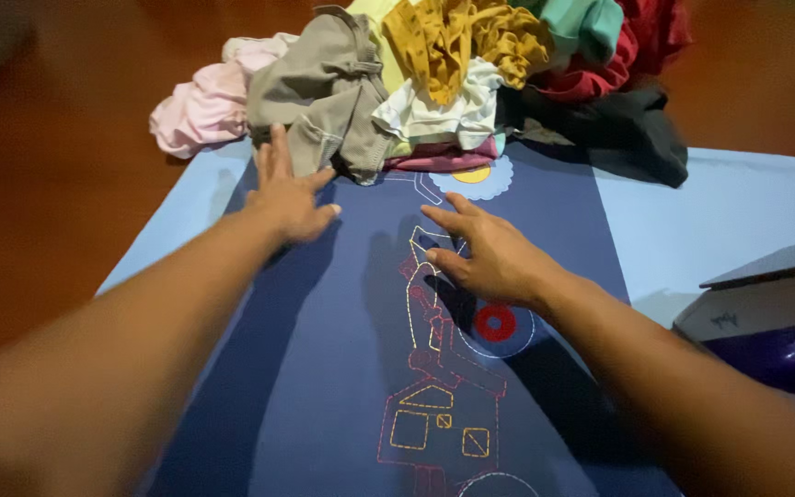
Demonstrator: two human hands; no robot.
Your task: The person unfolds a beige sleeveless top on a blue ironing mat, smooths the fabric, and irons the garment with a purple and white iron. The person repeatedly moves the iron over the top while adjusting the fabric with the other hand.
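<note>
Head view shows our navy garment (324, 368) spread flat on the light blue pad (738, 212), its stitched picture of red and yellow outlines running down the middle and facing up. We take it that the cloth lies front side up and pulled long so that the whole panel sits smooth against the padding beneath.

Our left hand (289, 195) lies palm down near the far edge of the garment, fingers spread and released, gripping nothing; it presses the fabric just in front of the grey piece (324, 87) that hangs off the heap. Our right hand (489, 258) rests on the stitched design, fingers loosely curved and open, also holding nothing, its fingertips touching the cloth near the yellow thread lines. With both palms flat and apart, the hands seem placed to keep the cloth taut between them.

Beyond the garment the pile of clothes (453, 64) sits at the far end of the pad: pink, grey, mustard, white, teal, red and black pieces crumpled together, spilling partly onto the reddish floor (48, 138). That keeps them within reach yet off the flat working part.

At the right edge a white and purple iron (766, 313) stands on the pad, well apart from both hands.
</note>
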